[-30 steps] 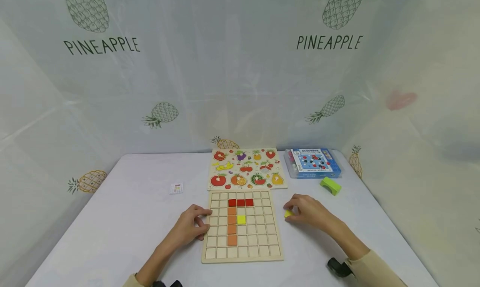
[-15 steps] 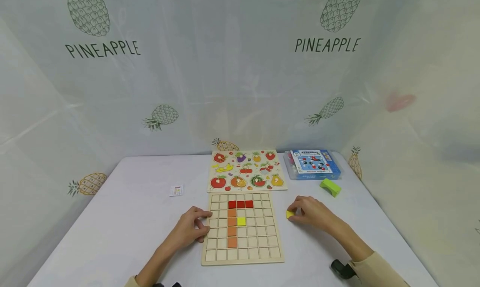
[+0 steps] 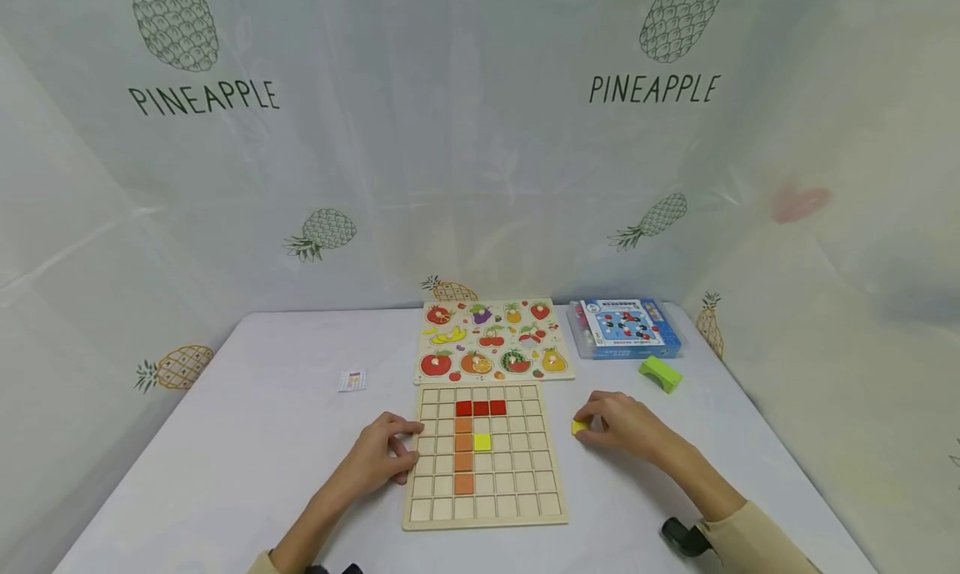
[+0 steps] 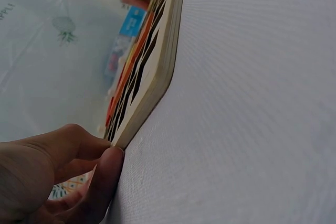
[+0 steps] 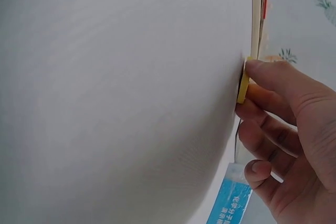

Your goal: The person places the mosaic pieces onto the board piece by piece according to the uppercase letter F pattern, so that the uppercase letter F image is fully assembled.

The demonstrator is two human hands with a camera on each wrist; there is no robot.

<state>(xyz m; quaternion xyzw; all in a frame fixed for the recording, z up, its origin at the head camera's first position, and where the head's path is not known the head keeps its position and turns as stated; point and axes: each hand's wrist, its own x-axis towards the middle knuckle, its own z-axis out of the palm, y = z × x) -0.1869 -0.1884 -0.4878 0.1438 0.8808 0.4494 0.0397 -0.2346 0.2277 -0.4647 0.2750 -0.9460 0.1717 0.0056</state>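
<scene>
A wooden grid board [image 3: 517,503] lies flat, bearing several orange tiles [image 3: 464,461], a row of red tiles [image 3: 481,408] and one yellow tile [image 3: 482,442]. Along its left edge rest the thumb and forefinger of my left hand [image 3: 378,451], spread apart; the left wrist view shows the fingertips against the board's rim [image 4: 163,72]. To the right of the board, my right hand [image 3: 618,424] pinches another yellow square tile [image 5: 244,82] between thumb and fingers, low over the table and apart from the board. Its other fingers are loosely bent.
Behind the grid board lies a fruit peg puzzle [image 3: 468,314]. A blue-and-clear boxed set [image 3: 622,322] stands at the back right, with a green arch block [image 3: 661,374] before it. A small printed card [image 3: 352,380] lies left. A pineapple-print sheet [image 3: 480,141] surrounds the table.
My right hand has shifted slightly to the right with the yellow tile still pinched, then stayed put. The left hand and board look unchanged; the head view tilted a little.
</scene>
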